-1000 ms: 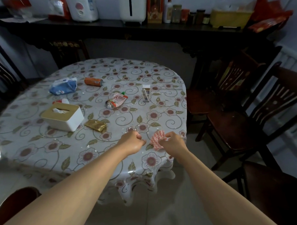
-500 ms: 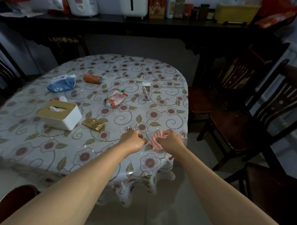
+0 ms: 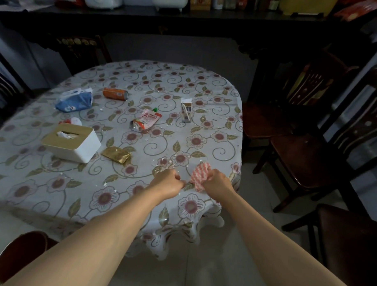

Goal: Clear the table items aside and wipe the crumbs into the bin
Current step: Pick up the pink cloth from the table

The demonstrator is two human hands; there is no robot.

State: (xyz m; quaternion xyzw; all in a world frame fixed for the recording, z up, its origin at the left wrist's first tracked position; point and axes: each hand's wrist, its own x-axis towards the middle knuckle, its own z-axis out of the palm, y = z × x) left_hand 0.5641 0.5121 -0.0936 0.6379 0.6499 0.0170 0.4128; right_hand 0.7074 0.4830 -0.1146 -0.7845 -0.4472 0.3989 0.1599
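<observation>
A round table (image 3: 46,190) with a flowered cloth carries scattered white crumbs (image 3: 165,160). My right hand (image 3: 216,182) grips a bunched pink-and-white cloth (image 3: 198,176) near the table's near right edge. My left hand (image 3: 169,182) is fisted just left of the cloth, fingertips close to it; whether it pinches a corner is hidden. On the table lie a white tissue box (image 3: 71,141), a gold wrapper (image 3: 116,155), a pink pouch (image 3: 146,120), a small carton (image 3: 186,109), an orange can (image 3: 115,93), a blue tissue pack (image 3: 74,100) and a small red-and-white item (image 3: 72,121).
Dark wooden chairs (image 3: 311,151) stand close to the table's right side, another chair (image 3: 84,52) at the back. A brown round container (image 3: 18,253) sits on the floor at lower left. A dark sideboard (image 3: 179,21) with appliances and jars runs along the wall.
Both hands stay at the near right edge with the cloth. The view has tilted slightly down; the hands have barely shifted.
</observation>
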